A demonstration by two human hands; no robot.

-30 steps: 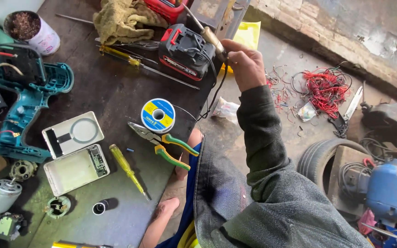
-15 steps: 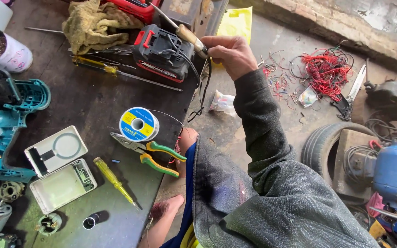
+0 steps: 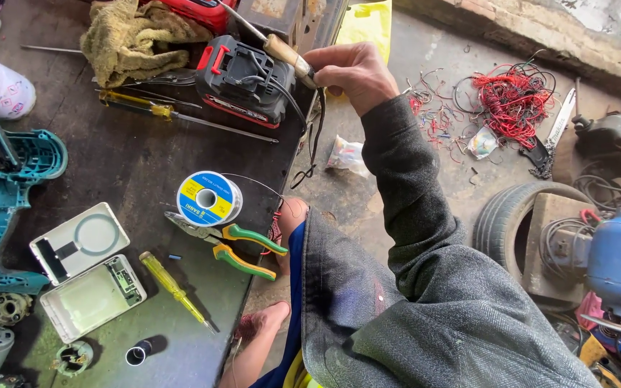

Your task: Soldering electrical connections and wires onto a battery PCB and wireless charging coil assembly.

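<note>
Head view: right hand (image 3: pixel 353 72) is raised over the bench edge, fingers (image 3: pixel 339 68) clamped on the wooden handle of a soldering iron (image 3: pixel 282 52), whose metal shaft runs up and left away from the fingertips and whose black cord (image 3: pixel 315 136) hangs down below them. Just left of the fingers sits a red-and-black battery pack (image 3: pixel 244 79), and beyond it a yellow rag (image 3: pixel 134 36) and a long screwdriver (image 3: pixel 181 118). Well below the fingers lie a solder spool (image 3: pixel 208 199) and green-handled pliers (image 3: pixel 228 244), touching each other. Left hand (image 3: pixel 260 327) shows only in part at the bench edge below the pliers; whether its fingers are apart or together I cannot tell. Far right of the fingers, red wires (image 3: pixel 515 97) lie on the floor.
</note>
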